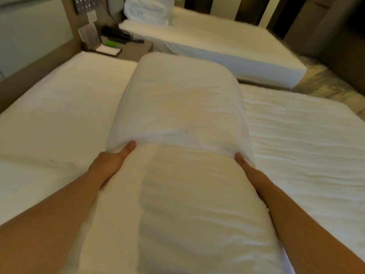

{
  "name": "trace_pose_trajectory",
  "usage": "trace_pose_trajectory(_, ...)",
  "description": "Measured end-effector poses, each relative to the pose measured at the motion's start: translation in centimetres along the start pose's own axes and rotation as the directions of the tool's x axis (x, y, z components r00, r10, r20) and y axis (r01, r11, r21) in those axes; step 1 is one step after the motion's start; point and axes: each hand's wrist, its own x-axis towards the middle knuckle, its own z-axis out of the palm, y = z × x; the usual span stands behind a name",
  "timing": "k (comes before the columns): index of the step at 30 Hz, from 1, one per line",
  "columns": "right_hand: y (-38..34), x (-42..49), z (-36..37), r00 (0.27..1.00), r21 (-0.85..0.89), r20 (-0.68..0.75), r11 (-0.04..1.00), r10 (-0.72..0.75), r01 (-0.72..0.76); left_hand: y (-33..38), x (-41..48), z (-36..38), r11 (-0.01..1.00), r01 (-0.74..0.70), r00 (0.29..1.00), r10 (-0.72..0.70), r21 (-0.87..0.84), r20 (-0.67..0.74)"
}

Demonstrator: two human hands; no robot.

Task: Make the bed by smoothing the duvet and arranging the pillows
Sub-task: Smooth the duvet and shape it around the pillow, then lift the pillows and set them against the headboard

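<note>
A long white pillow [177, 107] stretches away from me over the near bed [59, 107]. It lies on top of another white pillow or folded bedding [177, 204] between my forearms. My left hand [110, 165] grips the pillow's left side, thumb on top and fingers hidden underneath. My right hand [248, 171] holds the right side the same way, thumb visible, fingers tucked under. To the right, the wrinkled white duvet [306, 145] covers the bed.
A second bed [227, 46] with a white sheet stands beyond, with folded white bedding [146, 10] piled at its head. Between the beds a nightstand [136, 50] carries a black phone [118, 34], a notepad [106, 49] and a card stand. Patterned floor shows at right.
</note>
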Motion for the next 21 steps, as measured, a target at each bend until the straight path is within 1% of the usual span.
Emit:
trace_pose_trajectory(4,-0.1,0.0,0.7,0.997,0.025,-0.078,1.000,-0.011,0.013,-0.9,0.0,-0.2,0.996,-0.022,0.998,0.027,-0.090,0.051)
trace_pose_trajectory(6,-0.3,-1.4,0.7,0.996,0.046,-0.085,0.999,-0.002,0.006,-0.8,-1.1,-0.9,0.980,-0.013,0.996,0.032,-0.198,0.089)
trace_pose_trajectory(8,-0.6,-2.8,0.3,0.998,0.085,-0.067,0.996,-0.012,0.018,-0.4,-2.8,-1.8,0.954,0.001,0.992,0.038,-0.301,0.122)
trace_pose_trajectory(11,-0.9,-6.0,-1.5,0.999,0.138,-0.045,0.990,-0.025,0.031,0.3,-6.3,-3.7,0.935,0.014,0.988,0.041,-0.355,0.146)
trace_pose_trajectory(16,-1.8,-15.6,-6.0,0.996,0.249,0.070,0.968,-0.052,0.033,2.1,-15.0,-10.0,0.872,0.051,0.982,0.046,-0.486,0.186)
trace_pose_trajectory(18,-2.2,-20.0,-7.7,0.992,0.273,0.106,0.961,-0.066,0.035,3.1,-19.8,-13.0,0.862,0.060,0.976,0.055,-0.503,0.210)
trace_pose_trajectory(21,-2.6,-25.6,-10.0,0.985,0.355,0.143,0.934,-0.096,0.040,3.4,-25.2,-17.5,0.865,0.096,0.975,0.019,-0.493,0.222)
